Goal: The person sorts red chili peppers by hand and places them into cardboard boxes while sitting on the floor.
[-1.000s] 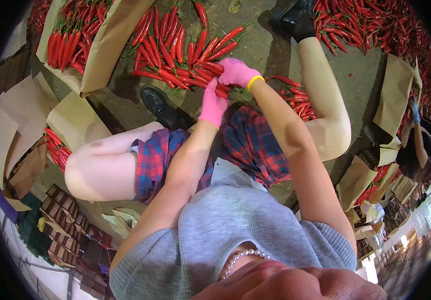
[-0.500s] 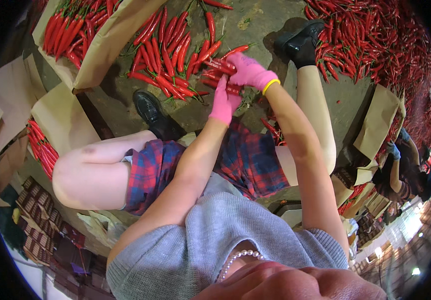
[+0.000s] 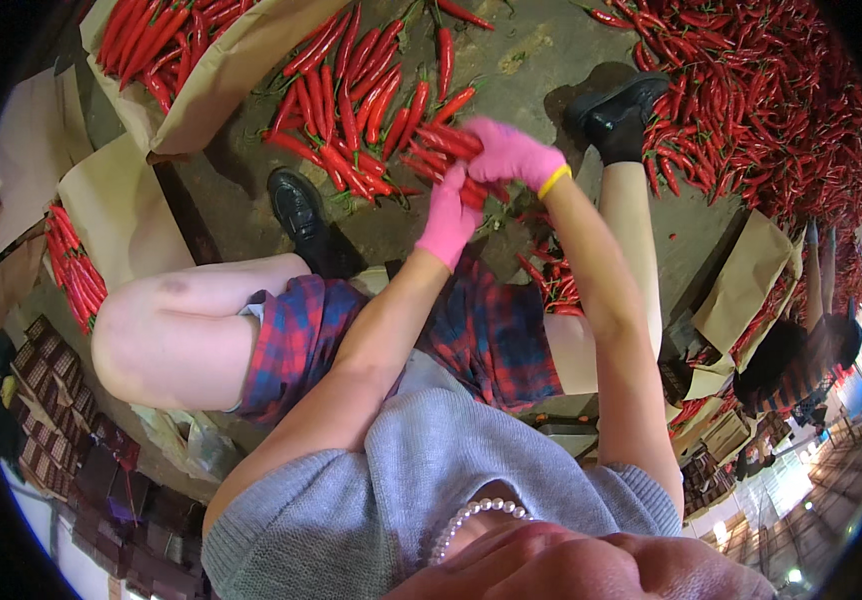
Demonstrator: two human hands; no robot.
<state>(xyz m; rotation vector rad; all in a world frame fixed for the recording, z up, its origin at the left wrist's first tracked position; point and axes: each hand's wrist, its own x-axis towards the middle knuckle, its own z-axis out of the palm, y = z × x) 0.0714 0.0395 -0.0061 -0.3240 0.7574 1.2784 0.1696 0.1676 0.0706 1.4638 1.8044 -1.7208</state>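
Both of my hands wear pink gloves and are closed around one bunch of red chili peppers. My left hand grips the bunch from below, its thumb raised along the peppers. From the right side, my right hand wraps over the same bunch, with a yellow band at its wrist. Some of its fingers are hidden behind the peppers. Just left of the bunch, a loose spread of long red chili peppers with green stems lies on the floor.
An open cardboard box of chilies stands at the upper left. A large chili heap covers the upper right. My black shoes rest on the floor. More chilies lie by my right thigh. Another person bends at the far right.
The view has shifted slightly. Both hands still hold the bunch, whose peppers have turned a little between them. The person at the far right has bent and reached farther toward the heap.
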